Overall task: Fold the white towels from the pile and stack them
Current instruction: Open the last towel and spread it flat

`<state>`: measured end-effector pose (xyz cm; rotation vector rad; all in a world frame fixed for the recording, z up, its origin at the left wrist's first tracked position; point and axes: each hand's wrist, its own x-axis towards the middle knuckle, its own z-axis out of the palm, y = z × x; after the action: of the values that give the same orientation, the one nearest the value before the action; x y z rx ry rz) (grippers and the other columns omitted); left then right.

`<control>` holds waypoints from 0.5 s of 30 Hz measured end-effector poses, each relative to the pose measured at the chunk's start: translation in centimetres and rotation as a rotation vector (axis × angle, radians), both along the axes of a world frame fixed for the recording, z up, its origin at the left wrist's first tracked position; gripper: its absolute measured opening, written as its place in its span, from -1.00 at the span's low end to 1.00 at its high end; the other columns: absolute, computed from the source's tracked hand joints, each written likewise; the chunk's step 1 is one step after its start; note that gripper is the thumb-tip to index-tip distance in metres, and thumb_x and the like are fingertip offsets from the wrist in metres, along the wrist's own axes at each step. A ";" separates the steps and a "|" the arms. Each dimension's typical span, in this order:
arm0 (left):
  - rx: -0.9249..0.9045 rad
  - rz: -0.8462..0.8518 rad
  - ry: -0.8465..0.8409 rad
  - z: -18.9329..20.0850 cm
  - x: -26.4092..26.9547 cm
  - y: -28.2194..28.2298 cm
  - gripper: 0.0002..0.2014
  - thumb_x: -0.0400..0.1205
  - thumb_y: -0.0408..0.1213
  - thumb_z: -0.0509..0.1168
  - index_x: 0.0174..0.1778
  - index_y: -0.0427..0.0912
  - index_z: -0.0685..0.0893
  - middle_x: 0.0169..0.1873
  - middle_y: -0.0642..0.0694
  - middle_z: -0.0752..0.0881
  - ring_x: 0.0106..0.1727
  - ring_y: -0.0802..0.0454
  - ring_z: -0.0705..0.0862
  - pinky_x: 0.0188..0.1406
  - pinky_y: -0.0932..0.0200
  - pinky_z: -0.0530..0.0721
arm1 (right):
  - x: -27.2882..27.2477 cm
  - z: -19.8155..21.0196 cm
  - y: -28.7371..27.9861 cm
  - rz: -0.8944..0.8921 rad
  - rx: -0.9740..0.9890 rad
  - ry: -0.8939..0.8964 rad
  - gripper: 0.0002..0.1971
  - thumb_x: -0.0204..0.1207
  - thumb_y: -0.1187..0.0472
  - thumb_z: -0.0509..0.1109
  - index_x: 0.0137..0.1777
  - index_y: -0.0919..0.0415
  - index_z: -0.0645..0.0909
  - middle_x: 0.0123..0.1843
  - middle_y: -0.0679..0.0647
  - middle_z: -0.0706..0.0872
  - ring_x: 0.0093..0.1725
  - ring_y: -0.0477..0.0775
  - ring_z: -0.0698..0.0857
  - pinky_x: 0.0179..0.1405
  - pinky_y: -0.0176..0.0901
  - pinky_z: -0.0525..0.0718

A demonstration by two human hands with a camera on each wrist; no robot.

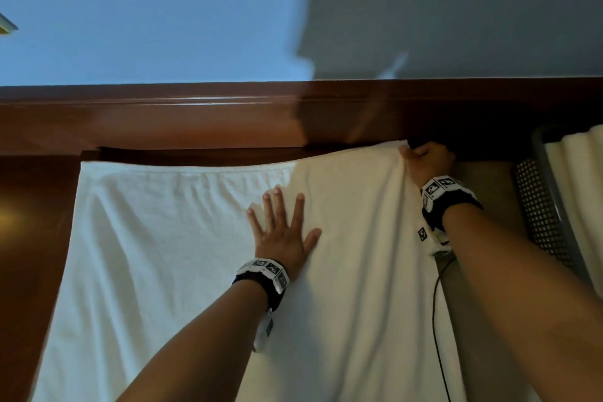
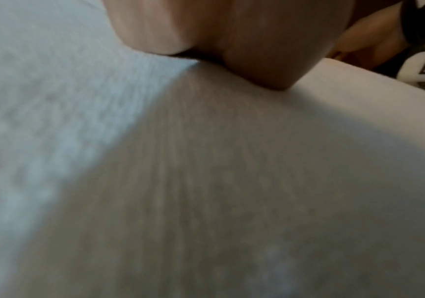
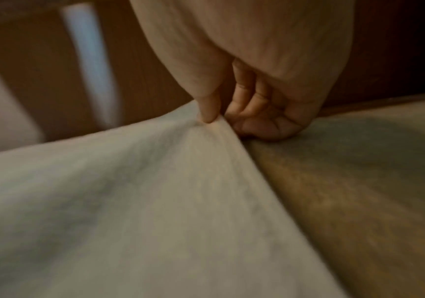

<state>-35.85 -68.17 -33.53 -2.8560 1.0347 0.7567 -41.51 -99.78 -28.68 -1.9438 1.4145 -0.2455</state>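
A large white towel (image 1: 169, 254) lies spread over the surface, reaching from the wooden back rail down to the near edge. My left hand (image 1: 283, 228) lies flat on it near the middle, fingers straight and spread, pressing the cloth; in the left wrist view the palm (image 2: 244, 40) sits on the towel (image 2: 180, 181). My right hand (image 1: 424, 161) pinches the towel's far right corner at the rail. The right wrist view shows the thumb and curled fingers (image 3: 265, 113) gripping a raised fold of towel (image 3: 155, 201).
A dark wooden rail (image 1: 195, 121) runs along the back under a blue-grey wall. A perforated metal basket (image 1: 541, 206) with white towels (image 1: 574, 179) stands at the right. A thin black cable (image 1: 435, 320) hangs from my right wrist. Bare tan surface (image 1: 479, 271) lies right of the towel.
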 end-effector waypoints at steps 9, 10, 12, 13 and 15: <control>0.021 0.009 -0.009 0.1 0.2 -0.2 -0.25 0.70 0.43 -0.41 0.69 0.18 -0.55 0.64 -0.22 -0.65 0.67 -0.30 -0.60 0.58 -0.60 -0.41 | -19.7 0.0 13.0 0.024 0.265 0.223 -0.57 0.51 0.00 0.56 0.23 0.22 0.55 0.15 0.17 0.75 0.10 0.23 0.74 0.10 0.02 0.69; 0.026 0.009 -0.012 0.2 0.2 -0.2 -0.25 0.70 0.43 -0.40 0.70 0.18 -0.53 0.65 -0.22 -0.63 0.68 -0.30 -0.58 0.58 -0.59 -0.41 | -21.9 -0.1 14.5 0.021 0.277 0.247 -0.57 0.50 0.03 0.57 0.22 0.24 0.54 0.16 0.19 0.76 0.11 0.23 0.74 0.10 0.00 0.68; 0.022 0.009 -0.010 0.3 0.3 -0.2 -0.24 0.70 0.44 -0.39 0.72 0.19 -0.49 0.67 -0.21 -0.60 0.69 -0.30 -0.57 0.58 -0.59 -0.43 | -25.4 -0.3 17.0 0.039 0.301 0.296 -0.55 0.50 0.04 0.57 0.23 0.28 0.54 0.24 0.24 0.73 0.20 0.26 0.73 0.16 0.00 0.65; 0.017 0.011 0.001 0.5 0.2 -0.1 -0.24 0.69 0.45 -0.39 0.72 0.19 -0.48 0.67 -0.20 -0.60 0.69 -0.29 -0.57 0.58 -0.58 -0.45 | -26.9 -0.3 18.2 0.064 0.302 0.332 -0.49 0.50 0.00 0.56 0.28 0.31 0.53 0.31 0.26 0.70 0.28 0.28 0.69 0.24 0.03 0.64; 0.015 0.026 0.020 0.9 0.1 -0.1 -0.24 0.70 0.44 -0.36 0.73 0.18 -0.47 0.67 -0.19 -0.60 0.68 -0.27 -0.59 0.58 -0.56 -0.46 | -29.4 -0.5 19.7 0.109 0.288 0.411 -0.44 0.49 -0.05 0.53 0.32 0.33 0.54 0.37 0.27 0.64 0.34 0.30 0.65 0.31 0.05 0.61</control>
<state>-35.76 -68.26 -32.61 -2.8600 0.9916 0.7929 -70.91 -80.08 -29.19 -1.8850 1.4922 0.4110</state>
